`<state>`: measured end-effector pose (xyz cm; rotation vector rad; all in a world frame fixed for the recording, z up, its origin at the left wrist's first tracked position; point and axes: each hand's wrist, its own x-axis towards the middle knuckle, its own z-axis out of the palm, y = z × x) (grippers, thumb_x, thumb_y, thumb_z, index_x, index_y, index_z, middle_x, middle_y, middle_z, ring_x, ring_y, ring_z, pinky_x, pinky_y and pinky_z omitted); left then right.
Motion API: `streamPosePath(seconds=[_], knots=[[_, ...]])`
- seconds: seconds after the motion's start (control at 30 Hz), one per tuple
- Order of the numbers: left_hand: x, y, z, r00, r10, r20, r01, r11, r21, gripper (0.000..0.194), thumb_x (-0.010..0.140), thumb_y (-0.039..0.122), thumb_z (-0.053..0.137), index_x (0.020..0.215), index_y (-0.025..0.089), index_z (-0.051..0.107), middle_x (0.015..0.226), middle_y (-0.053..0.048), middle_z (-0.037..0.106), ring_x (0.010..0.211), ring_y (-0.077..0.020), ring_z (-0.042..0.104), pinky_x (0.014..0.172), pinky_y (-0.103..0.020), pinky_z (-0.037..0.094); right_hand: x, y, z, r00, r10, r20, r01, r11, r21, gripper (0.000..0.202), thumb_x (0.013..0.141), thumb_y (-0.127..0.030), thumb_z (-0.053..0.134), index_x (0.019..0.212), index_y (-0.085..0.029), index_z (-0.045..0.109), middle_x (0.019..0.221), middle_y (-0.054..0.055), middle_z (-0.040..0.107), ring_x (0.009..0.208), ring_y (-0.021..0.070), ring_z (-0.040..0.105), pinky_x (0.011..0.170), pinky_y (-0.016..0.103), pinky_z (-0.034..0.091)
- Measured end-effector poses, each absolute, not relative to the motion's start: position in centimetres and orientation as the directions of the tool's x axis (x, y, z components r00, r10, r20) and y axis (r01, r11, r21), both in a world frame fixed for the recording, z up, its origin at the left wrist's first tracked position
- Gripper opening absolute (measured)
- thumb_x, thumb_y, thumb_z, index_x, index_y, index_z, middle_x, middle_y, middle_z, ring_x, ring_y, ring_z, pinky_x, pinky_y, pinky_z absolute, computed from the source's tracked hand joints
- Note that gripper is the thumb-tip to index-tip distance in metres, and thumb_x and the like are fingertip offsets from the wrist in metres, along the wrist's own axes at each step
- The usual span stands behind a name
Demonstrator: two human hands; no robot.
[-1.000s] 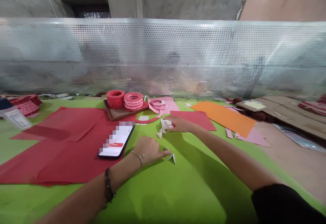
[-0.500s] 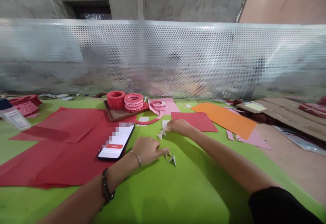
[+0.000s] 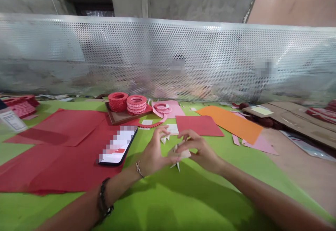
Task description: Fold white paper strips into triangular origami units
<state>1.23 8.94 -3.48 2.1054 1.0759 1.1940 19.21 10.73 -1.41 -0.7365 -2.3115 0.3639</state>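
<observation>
Head view. The white paper piece (image 3: 186,153) is near the centre of the frame, held in the fingers of the right hand (image 3: 206,151). The left hand (image 3: 153,154) is open, its fingers apart from its thumb; the thumb tip reaches the lower edge of the piece. Whether it presses there cannot be told. Directly below is a small folded paper (image 3: 179,167) on the green surface (image 3: 202,203); a second folded bit (image 3: 164,140) and a white square slip (image 3: 173,129) lie just above, at centre.

Caution: the left thumb and the held piece partly cover the folded paper. Lowering either hand could flatten its raised points. A one-sided pinch could let the white paper piece swing or crease. A sweep of the left fingers could displace the second folded bit. Outward movement of the left wrist could nudge the phone (image 3: 115,156), left of centre on the red sheets (image 3: 78,168).
</observation>
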Motion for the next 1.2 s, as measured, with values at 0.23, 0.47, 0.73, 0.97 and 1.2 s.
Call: streamPosePath(seconds=[0.23,0.47,0.73,0.97,1.2], knots=[[1.9,7.9,-2.8,0.462,0.806,0.370,0.472,-0.577,0.666,0.014,0.075,0.029,0.054,0.076,0.016,0.047,0.072,0.001,0.055,0.067,-0.0140,0.051,0.062,-0.025,0.040,19.4,9.7,-3.0,-0.531,0.590,0.608,0.243,0.793,-0.558,0.016,0.072,-0.012,0.060,0.076,-0.026,0.067,0.090,0.004,0.052,0.086,0.0172,0.047,0.067,0.030,0.044],[1.9,8.4,-3.1,0.487,0.765,0.422,0.459,-0.635,0.622,0.018,0.069,0.028,0.061,0.077,0.016,0.050,0.084,-0.003,0.055,0.079,-0.0166,0.051,0.070,-0.027,0.041,19.7,9.9,-3.1,-0.513,0.670,0.537,0.279,0.721,-0.634,0.012,0.067,-0.011,0.064,0.075,-0.020,0.066,0.072,0.003,0.057,0.066,0.0140,0.052,0.055,0.024,0.042],[2.1,8.2,-3.6,0.452,0.763,0.462,0.496,-0.646,0.580,0.025,0.063,0.019,0.063,0.084,0.018,0.049,0.099,-0.005,0.053,0.096,-0.0213,0.048,0.081,-0.034,0.040,19.9,9.9,-2.4,-0.528,0.726,0.440,0.306,0.646,-0.699,0.022,0.065,-0.001,0.056,0.077,-0.016,0.066,0.077,0.005,0.068,0.066,0.0150,0.061,0.056,0.024,0.046],[2.1,8.1,-3.2,0.432,0.749,0.503,0.447,-0.662,0.601,0.003,0.074,0.014,0.050,0.073,0.017,0.049,0.089,-0.004,0.054,0.088,-0.0173,0.051,0.079,-0.030,0.040,20.1,9.7,-1.6,-0.614,0.689,0.386,0.264,0.639,-0.722,0.026,0.067,-0.003,0.050,0.081,-0.018,0.065,0.076,0.003,0.066,0.063,0.0115,0.057,0.055,0.022,0.045],[2.0,8.2,-2.7,0.398,0.761,0.513,0.386,-0.646,0.659,0.008,0.073,0.014,0.051,0.066,0.017,0.049,0.082,-0.004,0.055,0.081,-0.0168,0.053,0.073,-0.029,0.041,20.3,10.0,-1.9,-0.606,0.719,0.341,0.182,0.543,-0.820,0.016,0.076,-0.026,0.054,0.079,-0.014,0.064,0.074,0.005,0.065,0.061,0.0110,0.057,0.053,0.022,0.046]])
